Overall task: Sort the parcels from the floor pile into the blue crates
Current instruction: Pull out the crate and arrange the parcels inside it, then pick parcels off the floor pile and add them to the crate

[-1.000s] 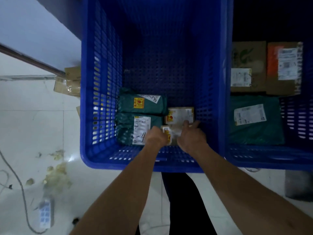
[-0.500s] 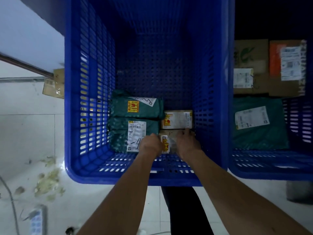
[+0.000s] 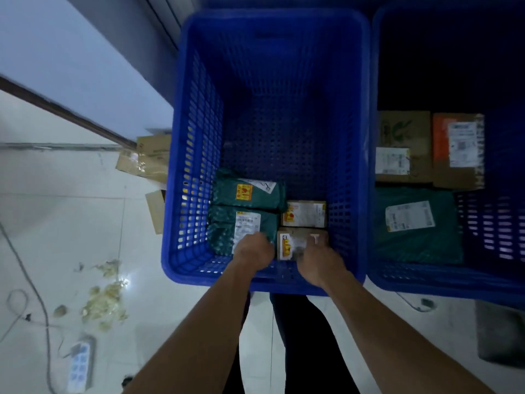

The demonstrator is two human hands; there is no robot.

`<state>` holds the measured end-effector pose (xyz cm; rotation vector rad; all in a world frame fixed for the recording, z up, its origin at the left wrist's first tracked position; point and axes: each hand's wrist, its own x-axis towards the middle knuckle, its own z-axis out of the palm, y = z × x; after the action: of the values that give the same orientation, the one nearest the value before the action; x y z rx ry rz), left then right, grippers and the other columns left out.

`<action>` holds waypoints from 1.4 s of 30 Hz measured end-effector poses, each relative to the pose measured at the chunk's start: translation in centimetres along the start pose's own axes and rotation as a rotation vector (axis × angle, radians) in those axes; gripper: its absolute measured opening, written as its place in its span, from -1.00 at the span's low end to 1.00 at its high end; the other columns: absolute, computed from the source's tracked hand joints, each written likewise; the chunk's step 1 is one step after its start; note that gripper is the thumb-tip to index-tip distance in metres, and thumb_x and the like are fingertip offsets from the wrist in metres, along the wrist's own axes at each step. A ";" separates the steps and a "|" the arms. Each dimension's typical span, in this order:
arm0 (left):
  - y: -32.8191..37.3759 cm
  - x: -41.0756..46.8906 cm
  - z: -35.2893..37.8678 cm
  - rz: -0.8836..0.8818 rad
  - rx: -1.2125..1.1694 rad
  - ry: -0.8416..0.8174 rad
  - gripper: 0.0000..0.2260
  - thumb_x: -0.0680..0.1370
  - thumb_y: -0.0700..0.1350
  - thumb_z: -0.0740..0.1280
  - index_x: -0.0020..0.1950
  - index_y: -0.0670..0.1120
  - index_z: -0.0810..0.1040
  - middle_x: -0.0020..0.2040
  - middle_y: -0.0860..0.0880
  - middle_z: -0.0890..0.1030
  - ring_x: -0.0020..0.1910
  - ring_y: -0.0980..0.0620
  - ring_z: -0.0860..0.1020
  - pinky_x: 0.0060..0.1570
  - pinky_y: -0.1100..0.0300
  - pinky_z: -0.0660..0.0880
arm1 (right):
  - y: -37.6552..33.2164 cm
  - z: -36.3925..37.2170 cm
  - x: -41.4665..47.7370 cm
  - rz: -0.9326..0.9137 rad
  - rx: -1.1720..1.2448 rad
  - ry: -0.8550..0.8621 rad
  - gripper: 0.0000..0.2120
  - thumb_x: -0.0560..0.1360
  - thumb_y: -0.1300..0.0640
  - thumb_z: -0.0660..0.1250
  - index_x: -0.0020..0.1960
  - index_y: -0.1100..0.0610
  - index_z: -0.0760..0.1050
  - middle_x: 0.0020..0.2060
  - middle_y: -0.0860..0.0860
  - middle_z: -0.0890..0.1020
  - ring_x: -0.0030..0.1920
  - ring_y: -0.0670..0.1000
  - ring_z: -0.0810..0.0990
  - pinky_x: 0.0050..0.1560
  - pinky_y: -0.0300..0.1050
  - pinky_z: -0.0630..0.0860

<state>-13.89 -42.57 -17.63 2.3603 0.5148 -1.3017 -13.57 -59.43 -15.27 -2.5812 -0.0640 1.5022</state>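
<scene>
Inside blue crate (image 3: 352,166), brown parcel (image 3: 298,237), long axis crosswise, hands (image 3: 253,251) (image 3: 322,258) gripping

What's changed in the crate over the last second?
Both hands slid back toward the near wall: the left hand and right hand now flank the small brown box, uncovering more of its top; grip unclear. The box, the green parcels and the blue crate stayed put.

Parcel labels (image 3: 410,216) show no legible text (too blurred).
</scene>
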 end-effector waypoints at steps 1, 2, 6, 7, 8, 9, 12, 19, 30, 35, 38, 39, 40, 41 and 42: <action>0.1 -1.2 -0.8 0.007 -0.013 0.004 -0.69 0.65 0.03 0.21 0.11 -0.17 0.62 0.05 -0.17 0.67 0.00 -0.17 0.62 -0.10 0.09 0.52 | -0.3 -0.4 -1.4 -0.023 -0.005 -0.003 -0.38 0.67 -0.02 0.16 0.61 0.21 0.03 0.55 0.24 0.08 0.38 0.25 0.43 0.26 0.06 0.45; 0.2 -2.6 -1.6 0.010 -0.021 0.007 -0.68 0.65 0.03 0.20 0.11 -0.19 0.61 0.05 -0.18 0.67 0.01 -0.17 0.63 -0.07 0.07 0.53 | -0.5 -0.9 -2.8 -0.033 -0.012 -0.010 -0.38 0.67 -0.02 0.16 0.61 0.21 0.03 0.56 0.24 0.07 0.39 0.25 0.43 0.27 0.05 0.44; 0.5 -8.3 -5.1 -0.003 -0.055 0.031 -0.65 0.65 0.04 0.19 0.14 -0.22 0.58 0.09 -0.19 0.64 0.06 -0.19 0.61 -0.03 0.06 0.51 | -1.6 -3.2 -8.2 -0.007 0.000 -0.044 -0.36 0.67 -0.05 0.14 0.63 0.19 0.02 0.61 0.20 0.00 0.47 0.25 0.35 0.36 0.08 0.37; 0.5 -9.6 -6.2 0.004 -0.074 0.049 -0.65 0.65 0.04 0.19 0.14 -0.22 0.57 0.09 -0.20 0.64 0.05 -0.19 0.61 -0.04 0.07 0.49 | -1.9 -3.7 -9.3 -0.010 0.002 -0.042 -0.37 0.67 -0.06 0.14 0.62 0.19 0.04 0.61 0.19 0.03 0.47 0.24 0.34 0.36 0.08 0.37; 0.4 -10.7 -7.1 0.012 -0.085 0.069 -0.64 0.65 0.04 0.18 0.13 -0.23 0.57 0.10 -0.20 0.63 0.06 -0.19 0.61 -0.03 0.07 0.48 | -2.4 -4.4 -10.4 -0.009 0.002 -0.040 -0.38 0.67 -0.07 0.15 0.61 0.20 0.08 0.59 0.19 0.09 0.46 0.24 0.36 0.35 0.08 0.37; 0.3 -11.9 -8.0 0.016 -0.095 0.095 -0.65 0.65 0.03 0.18 0.12 -0.23 0.57 0.10 -0.20 0.63 0.07 -0.20 0.60 -0.01 0.06 0.49 | -2.8 -4.9 -11.2 -0.018 0.005 -0.028 -0.40 0.66 -0.08 0.17 0.58 0.21 0.14 0.55 0.20 0.19 0.43 0.24 0.39 0.33 0.07 0.39; -0.6 -15.1 -10.4 -0.007 -0.113 0.164 -0.67 0.65 -0.02 0.17 0.14 -0.20 0.62 0.12 -0.17 0.65 0.12 -0.19 0.61 0.09 0.04 0.53 | -4.5 -6.2 -13.0 -0.092 -0.005 -0.022 -0.58 0.65 -0.01 0.20 0.41 0.21 0.41 0.31 0.20 0.50 0.25 0.22 0.53 0.19 0.03 0.47; -4.5 -20.7 -14.5 0.034 -0.002 0.270 -0.66 0.64 0.06 0.19 0.18 -0.13 0.61 0.12 -0.14 0.65 0.12 -0.16 0.61 0.12 0.03 0.54 | -9.8 -8.7 -14.7 -0.214 -0.108 -0.045 -0.68 0.69 0.09 0.10 -0.19 0.17 0.42 -0.30 0.10 0.44 -0.31 0.04 0.39 -0.10 -0.01 0.41; -18.4 -22.5 -19.7 -0.068 0.041 0.355 -0.66 0.66 0.04 0.21 0.29 -0.14 0.56 0.19 -0.14 0.64 0.17 -0.14 0.59 0.12 0.05 0.52 | -18.3 -6.3 -15.2 -0.282 -0.082 0.025 -0.63 0.68 0.03 0.11 0.31 0.22 0.51 0.10 0.20 0.64 -0.04 0.15 0.59 0.06 0.07 0.52; -25.5 -20.7 -22.5 -0.038 0.003 0.376 -0.63 0.66 0.08 0.18 0.32 -0.12 0.54 0.26 -0.16 0.61 0.22 -0.16 0.56 0.15 0.05 0.48 | -23.3 -4.5 -15.5 -0.203 -0.065 0.146 -0.73 0.69 0.02 0.12 -0.12 0.13 0.37 -0.31 0.03 0.39 -0.35 0.00 0.34 -0.16 -0.02 0.38; -29.2 -19.6 -24.2 0.019 -0.030 0.359 -0.64 0.66 0.06 0.19 0.30 -0.14 0.53 0.23 -0.17 0.62 0.21 -0.17 0.57 0.15 0.04 0.49 | -28.0 -3.4 -15.4 -0.151 -0.050 0.211 -0.74 0.68 0.03 0.11 -0.13 0.11 0.34 -0.28 0.02 0.38 -0.28 0.03 0.39 -0.14 -0.04 0.38; -30.5 -19.2 -24.7 0.034 -0.046 0.353 -0.64 0.66 0.06 0.19 0.30 -0.15 0.53 0.23 -0.17 0.62 0.21 -0.18 0.57 0.16 0.03 0.50 | -29.8 -3.0 -15.3 -0.130 -0.032 0.234 -0.72 0.67 0.05 0.11 -0.19 0.10 0.32 -0.26 0.03 0.41 -0.23 0.06 0.44 -0.15 -0.06 0.39; -31.8 -18.8 -25.1 0.042 -0.067 0.339 -0.64 0.66 0.06 0.18 0.30 -0.15 0.53 0.24 -0.16 0.62 0.21 -0.17 0.57 0.18 0.02 0.51 | -31.7 -2.5 -15.1 -0.106 -0.014 0.250 -0.71 0.66 0.09 0.12 -0.24 0.10 0.30 -0.23 0.05 0.46 -0.17 0.09 0.48 -0.15 -0.08 0.40; -33.2 -18.4 -25.5 0.050 -0.086 0.318 -0.63 0.66 0.07 0.18 0.30 -0.15 0.53 0.25 -0.16 0.61 0.21 -0.17 0.56 0.19 0.00 0.50 | -33.6 -1.8 -15.0 -0.087 -0.004 0.261 -0.69 0.64 0.12 0.12 -0.28 0.09 0.28 -0.17 0.09 0.52 -0.14 0.11 0.50 -0.14 -0.08 0.41; -34.5 -18.1 -25.7 0.057 -0.102 0.295 -0.63 0.67 0.07 0.18 0.31 -0.16 0.53 0.26 -0.16 0.61 0.22 -0.18 0.56 0.21 0.00 0.50 | -35.4 -1.2 -15.0 -0.080 -0.003 0.263 -0.68 0.63 0.14 0.12 -0.30 0.09 0.27 -0.12 0.12 0.56 -0.13 0.12 0.50 -0.14 -0.09 0.41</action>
<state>-21.70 -2.40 4.89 2.4726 0.5807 -0.8844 -18.49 -26.36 3.66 -2.7180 -0.1357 1.1263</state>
